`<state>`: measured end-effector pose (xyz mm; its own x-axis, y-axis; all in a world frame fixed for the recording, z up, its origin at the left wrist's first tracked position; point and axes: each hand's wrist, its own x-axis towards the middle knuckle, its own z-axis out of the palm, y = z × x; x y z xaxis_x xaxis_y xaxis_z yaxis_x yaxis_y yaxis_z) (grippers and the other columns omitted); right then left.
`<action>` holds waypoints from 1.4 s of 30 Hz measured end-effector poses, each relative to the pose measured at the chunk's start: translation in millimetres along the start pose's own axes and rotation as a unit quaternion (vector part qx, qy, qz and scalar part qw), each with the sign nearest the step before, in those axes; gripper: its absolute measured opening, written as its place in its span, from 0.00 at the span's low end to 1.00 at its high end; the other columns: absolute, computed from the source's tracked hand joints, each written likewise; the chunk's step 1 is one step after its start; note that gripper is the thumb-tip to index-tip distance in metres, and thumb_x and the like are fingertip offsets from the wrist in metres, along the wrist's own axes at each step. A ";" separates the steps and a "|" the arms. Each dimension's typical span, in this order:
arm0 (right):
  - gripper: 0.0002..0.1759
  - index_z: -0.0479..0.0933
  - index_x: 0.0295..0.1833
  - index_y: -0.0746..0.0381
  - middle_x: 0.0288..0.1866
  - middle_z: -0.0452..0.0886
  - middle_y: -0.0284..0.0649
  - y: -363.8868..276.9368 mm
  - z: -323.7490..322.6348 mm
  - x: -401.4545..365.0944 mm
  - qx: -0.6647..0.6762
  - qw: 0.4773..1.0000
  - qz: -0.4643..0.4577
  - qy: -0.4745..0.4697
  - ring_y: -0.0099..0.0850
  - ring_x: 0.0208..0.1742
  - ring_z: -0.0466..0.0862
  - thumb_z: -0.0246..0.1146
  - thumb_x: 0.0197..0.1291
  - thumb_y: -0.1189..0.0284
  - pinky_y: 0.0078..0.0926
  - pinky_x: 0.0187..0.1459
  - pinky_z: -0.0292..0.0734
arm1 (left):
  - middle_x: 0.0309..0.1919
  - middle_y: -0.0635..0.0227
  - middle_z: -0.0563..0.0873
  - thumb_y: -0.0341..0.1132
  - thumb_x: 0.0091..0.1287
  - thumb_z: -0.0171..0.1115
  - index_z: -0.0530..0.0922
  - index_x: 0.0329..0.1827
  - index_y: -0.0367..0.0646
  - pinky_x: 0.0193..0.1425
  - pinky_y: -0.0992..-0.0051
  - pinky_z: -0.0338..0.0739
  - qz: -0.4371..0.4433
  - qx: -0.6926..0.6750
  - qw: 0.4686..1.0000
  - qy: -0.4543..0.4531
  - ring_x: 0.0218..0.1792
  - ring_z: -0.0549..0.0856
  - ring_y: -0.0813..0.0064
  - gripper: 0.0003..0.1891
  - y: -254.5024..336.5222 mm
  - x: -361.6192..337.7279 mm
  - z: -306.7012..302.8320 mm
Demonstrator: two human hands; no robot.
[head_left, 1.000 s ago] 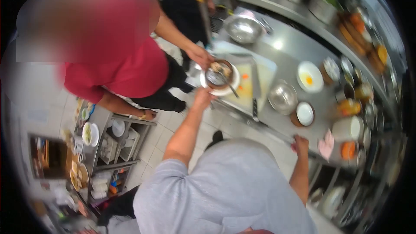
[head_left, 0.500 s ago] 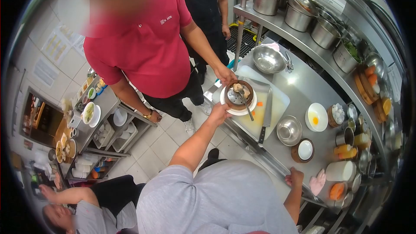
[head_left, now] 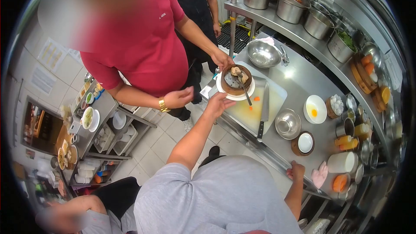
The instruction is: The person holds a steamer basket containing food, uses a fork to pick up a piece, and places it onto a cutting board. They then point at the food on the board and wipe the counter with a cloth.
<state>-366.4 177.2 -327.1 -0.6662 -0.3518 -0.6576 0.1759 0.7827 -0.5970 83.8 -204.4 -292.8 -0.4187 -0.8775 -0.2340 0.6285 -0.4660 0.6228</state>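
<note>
Steel counter [head_left: 301, 78]: one knife [head_left: 265, 104] on one cutting board [head_left: 276, 97]; at its edge, left hand [head_left: 217, 105] grasps one plate [head_left: 237, 98]; right hand [head_left: 296, 170] curls, hold unclear.

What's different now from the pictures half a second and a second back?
The co-worker's gold-banded hand, which hung by their side, has come up toward the plate, open, not touching it. Their other hand stays at the plate's far side, the wearer's left hand at its near rim, the right hand at the edge of the counter; the knife stays on the board.
</note>
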 end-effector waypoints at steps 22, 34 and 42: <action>0.25 0.83 0.41 0.72 0.25 0.88 0.50 3.3 -2.2 4.3 -0.018 1.000 -0.025 -0.001 0.34 0.18 0.86 0.66 0.76 0.56 0.31 0.16 0.78 | 0.28 0.55 0.93 0.35 0.71 0.66 0.89 0.35 0.34 0.30 0.60 0.91 -0.478 0.537 0.691 0.080 0.26 0.93 0.63 0.12 -153.8 -203.7 -228.7; 0.27 0.80 0.45 0.75 0.27 0.88 0.54 -9.2 -3.3 2.6 -0.078 0.997 -0.004 -0.009 0.37 0.19 0.88 0.67 0.78 0.55 0.31 0.15 0.79 | 0.32 0.52 0.94 0.35 0.71 0.66 0.91 0.42 0.29 0.27 0.64 0.87 -0.289 0.581 0.756 0.086 0.27 0.93 0.63 0.14 -162.5 -152.8 -202.8; 0.26 0.80 0.45 0.74 0.26 0.87 0.52 2.2 -1.8 7.6 -0.046 0.999 -0.019 -0.010 0.37 0.19 0.87 0.67 0.78 0.56 0.31 0.15 0.79 | 0.32 0.54 0.94 0.36 0.65 0.72 0.91 0.47 0.34 0.32 0.61 0.88 -0.307 0.578 0.753 0.066 0.28 0.93 0.60 0.14 -177.2 -144.2 -219.7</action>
<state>-372.3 177.1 -332.6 -0.6571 -0.3915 -0.6441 0.0825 0.8120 -0.5777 176.8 -20.3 -533.4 -0.2798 -0.5759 -0.7681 -0.6805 -0.4453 0.5818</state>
